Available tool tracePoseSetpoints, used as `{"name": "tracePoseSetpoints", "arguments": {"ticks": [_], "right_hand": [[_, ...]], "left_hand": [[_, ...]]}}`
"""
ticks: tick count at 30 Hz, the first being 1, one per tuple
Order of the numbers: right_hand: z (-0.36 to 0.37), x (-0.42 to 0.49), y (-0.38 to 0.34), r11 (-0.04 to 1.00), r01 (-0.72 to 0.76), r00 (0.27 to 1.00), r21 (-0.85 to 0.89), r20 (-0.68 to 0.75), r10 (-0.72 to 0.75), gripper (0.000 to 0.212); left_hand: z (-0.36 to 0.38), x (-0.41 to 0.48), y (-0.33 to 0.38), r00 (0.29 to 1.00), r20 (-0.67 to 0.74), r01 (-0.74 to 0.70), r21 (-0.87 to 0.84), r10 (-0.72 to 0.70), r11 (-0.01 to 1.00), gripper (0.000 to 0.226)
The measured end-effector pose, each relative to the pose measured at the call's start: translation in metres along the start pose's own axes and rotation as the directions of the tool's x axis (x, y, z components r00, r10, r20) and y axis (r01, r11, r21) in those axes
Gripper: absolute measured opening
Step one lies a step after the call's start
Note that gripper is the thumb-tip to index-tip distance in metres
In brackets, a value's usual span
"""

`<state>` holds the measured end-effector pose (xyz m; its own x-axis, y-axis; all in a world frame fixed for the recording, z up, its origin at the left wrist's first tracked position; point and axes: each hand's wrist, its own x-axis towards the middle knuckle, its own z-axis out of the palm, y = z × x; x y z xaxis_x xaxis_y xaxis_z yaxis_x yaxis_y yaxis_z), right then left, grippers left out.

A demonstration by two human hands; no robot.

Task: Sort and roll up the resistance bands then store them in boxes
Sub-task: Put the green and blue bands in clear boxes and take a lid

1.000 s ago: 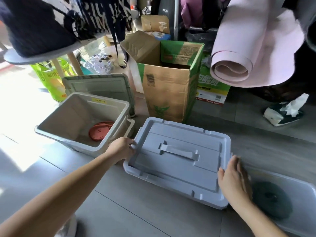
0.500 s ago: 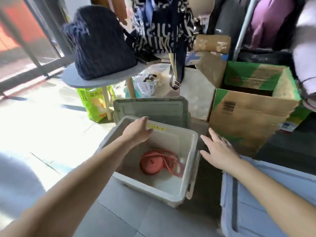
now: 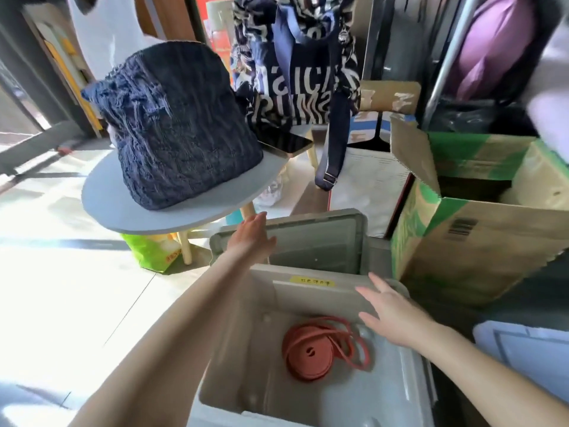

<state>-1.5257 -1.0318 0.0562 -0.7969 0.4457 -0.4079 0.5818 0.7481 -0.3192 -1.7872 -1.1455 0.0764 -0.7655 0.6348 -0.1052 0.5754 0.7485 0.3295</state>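
Note:
A rolled red resistance band (image 3: 311, 352) lies on the bottom of an open beige storage box (image 3: 234, 349). Behind the box a grey-green lid (image 3: 320, 241) leans upright. My left hand (image 3: 251, 237) reaches past the box's far rim and rests against the lid's left part, fingers apart, holding nothing. My right hand (image 3: 391, 312) hovers open over the box's far right corner, fingers spread, nothing in it. A second, blue-grey box with its lid on (image 3: 523, 359) shows at the lower right edge.
A round grey side table (image 3: 101, 198) with a dark knitted bag (image 3: 178, 127) stands at the left, over a green packet (image 3: 151, 251). An open cardboard carton (image 3: 480, 241) stands at the right. A patterned tote bag (image 3: 295, 60) hangs behind.
Both hands have left the blue-grey lidded box and moved to the beige box. The left hand has gone on past the rim to the leaning lid; the view has swung left.

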Motion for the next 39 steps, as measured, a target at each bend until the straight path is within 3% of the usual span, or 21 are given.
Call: {"name": "tracePoseSetpoints", "arguments": {"ticks": [4, 9, 15, 18, 20, 22, 24, 29, 33, 35, 37, 39], "right_hand": [[0.005, -0.013, 0.009, 0.998, -0.053, 0.999, 0.036, 0.000, 0.053, 0.056], [0.019, -0.024, 0.020, 0.993, -0.068, 0.998, 0.101, -0.010, 0.069, 0.054], [0.019, -0.030, 0.022, 0.983, -0.029, 0.996, 0.183, -0.082, 0.045, 0.053], [0.013, -0.031, 0.027, 0.954, -0.046, 0.982, 0.295, -0.160, 0.097, 0.056], [0.006, -0.030, 0.032, 0.857, -0.101, 0.944, 0.505, -0.225, 0.243, 0.057], [-0.003, -0.027, 0.038, 0.668, -0.154, 0.880, 0.728, -0.207, 0.428, 0.048], [-0.011, -0.024, 0.042, 0.481, -0.169, 0.845, 0.860, -0.125, 0.520, 0.036], [-0.016, -0.030, 0.040, 0.438, -0.166, 0.894, 0.884, -0.053, 0.446, 0.041], [-0.025, -0.038, 0.039, 0.246, -0.166, 0.868, 0.955, 0.024, 0.496, 0.046], [-0.032, -0.044, 0.042, 0.187, -0.200, 0.850, 0.962, 0.075, 0.521, 0.049], [-0.031, -0.050, 0.044, 0.252, -0.273, 0.851, 0.928, 0.111, 0.512, 0.053], [-0.022, -0.059, 0.042, 0.443, -0.320, 0.885, 0.837, 0.098, 0.455, 0.054]], "left_hand": [[0.015, 0.022, -0.003, 0.999, 0.055, -0.003, 0.030, 0.002, 1.000, 0.040], [0.023, 0.025, -0.008, 0.998, -0.023, -0.043, 0.340, 0.054, 0.939, 0.029], [0.026, 0.008, -0.017, 0.989, 0.092, -0.128, 0.204, 0.111, 0.971, 0.009], [0.017, -0.011, -0.013, 0.980, 0.142, -0.165, 0.181, 0.141, 0.969, 0.025], [0.016, -0.028, -0.014, 0.981, 0.119, -0.173, 0.150, 0.156, 0.973, 0.032], [0.016, -0.044, -0.018, 0.980, 0.061, -0.198, 0.131, 0.192, 0.971, 0.034], [0.006, -0.053, -0.016, 0.978, -0.005, -0.206, 0.123, 0.208, 0.971, 0.034], [-0.025, -0.062, 0.016, 0.971, -0.043, -0.227, 0.119, 0.234, 0.967, 0.036], [-0.021, -0.117, 0.022, 0.954, -0.089, -0.269, 0.168, 0.286, 0.948, 0.069], [-0.011, -0.156, 0.016, 0.928, -0.167, -0.312, 0.141, 0.333, 0.939, 0.068], [0.001, -0.189, 0.004, 0.920, -0.206, -0.316, 0.114, 0.334, 0.942, 0.058], [0.016, -0.218, -0.005, 0.931, -0.179, -0.302, 0.108, 0.318, 0.947, 0.049]]}}
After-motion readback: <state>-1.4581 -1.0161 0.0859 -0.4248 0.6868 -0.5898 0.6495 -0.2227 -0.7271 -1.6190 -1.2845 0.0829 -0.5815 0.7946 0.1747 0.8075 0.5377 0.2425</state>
